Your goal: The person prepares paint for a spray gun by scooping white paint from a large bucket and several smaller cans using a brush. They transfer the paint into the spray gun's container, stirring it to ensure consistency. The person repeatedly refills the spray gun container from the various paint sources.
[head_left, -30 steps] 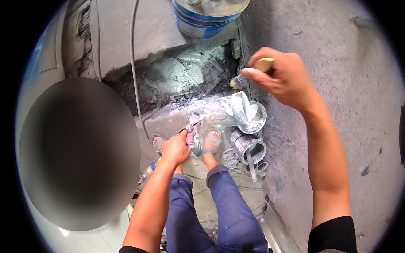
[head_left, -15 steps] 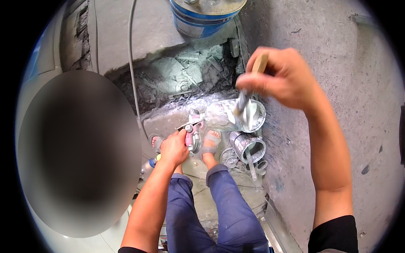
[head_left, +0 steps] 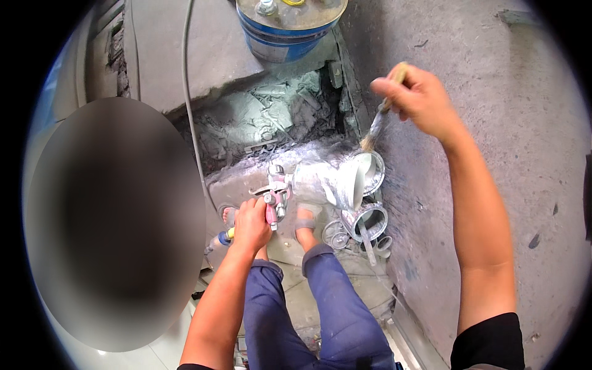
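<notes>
My left hand (head_left: 250, 219) is closed on the pink handle of a spray gun (head_left: 276, 197), which has a white-stained, translucent cup (head_left: 317, 185) tipped sideways with its open mouth toward the right. My right hand (head_left: 416, 102), higher up on the right, grips a paintbrush (head_left: 377, 123) with its bristles pointing down, just above an open can of white paint (head_left: 373, 161) that the cup partly hides. Below that stands another coated can (head_left: 375, 219) with a pale stick in it, beside some small round lids (head_left: 335, 232).
A blue bucket (head_left: 277, 43) with things on its lid stands on a concrete slab (head_left: 157, 46) behind a rubble-filled hollow (head_left: 259, 108). A grey hose (head_left: 191, 123) runs down past the hollow. A rough concrete surface (head_left: 493, 123) is on the right. My sandalled feet are below.
My right hand has moved the brush from over the cup to above the paint can. The spray gun and cup have shifted slightly left and down, with the cup's mouth swung left of the can.
</notes>
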A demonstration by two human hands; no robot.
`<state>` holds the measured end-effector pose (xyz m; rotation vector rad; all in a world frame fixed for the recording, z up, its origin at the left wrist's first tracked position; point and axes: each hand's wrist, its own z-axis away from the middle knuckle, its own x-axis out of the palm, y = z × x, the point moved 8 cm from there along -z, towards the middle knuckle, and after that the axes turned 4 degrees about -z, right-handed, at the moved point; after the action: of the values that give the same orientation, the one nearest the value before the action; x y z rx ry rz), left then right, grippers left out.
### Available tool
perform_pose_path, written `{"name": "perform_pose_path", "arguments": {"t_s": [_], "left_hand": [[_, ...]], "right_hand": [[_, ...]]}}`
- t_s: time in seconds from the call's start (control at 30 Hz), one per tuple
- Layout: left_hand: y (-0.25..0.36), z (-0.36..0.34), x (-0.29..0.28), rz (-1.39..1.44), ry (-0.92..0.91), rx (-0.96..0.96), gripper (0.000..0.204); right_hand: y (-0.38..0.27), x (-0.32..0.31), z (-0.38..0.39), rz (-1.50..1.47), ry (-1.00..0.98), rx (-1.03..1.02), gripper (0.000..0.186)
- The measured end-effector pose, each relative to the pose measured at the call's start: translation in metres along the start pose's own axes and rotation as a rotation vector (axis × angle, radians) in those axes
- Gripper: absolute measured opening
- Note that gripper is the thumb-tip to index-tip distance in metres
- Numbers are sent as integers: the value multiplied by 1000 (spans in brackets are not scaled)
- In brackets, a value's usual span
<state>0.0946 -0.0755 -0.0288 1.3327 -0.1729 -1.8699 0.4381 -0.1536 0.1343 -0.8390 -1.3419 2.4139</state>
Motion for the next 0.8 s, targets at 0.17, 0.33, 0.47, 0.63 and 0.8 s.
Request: {"name": "perform_pose_path", "arguments": {"t_s": [0.17, 0.33, 0.47, 0.63, 0.8], "left_hand": [[-4, 2, 4, 73, 41, 35, 19], [-6, 3, 0, 107, 101, 124, 22], [-8, 0, -5, 172, 84, 101, 19], [-6, -4, -12, 265, 24, 147, 17], [-14, -8, -1, 479, -255, 13, 11]], "right_hand": [[-11, 21, 15, -111, -32, 100, 34], [47, -30, 15, -282, 170, 162, 32], [21, 8, 22, -384, 145, 183, 30], [105, -26, 57, -448, 285, 410, 32], [72, -6, 32, -815, 268, 194, 31]]}}
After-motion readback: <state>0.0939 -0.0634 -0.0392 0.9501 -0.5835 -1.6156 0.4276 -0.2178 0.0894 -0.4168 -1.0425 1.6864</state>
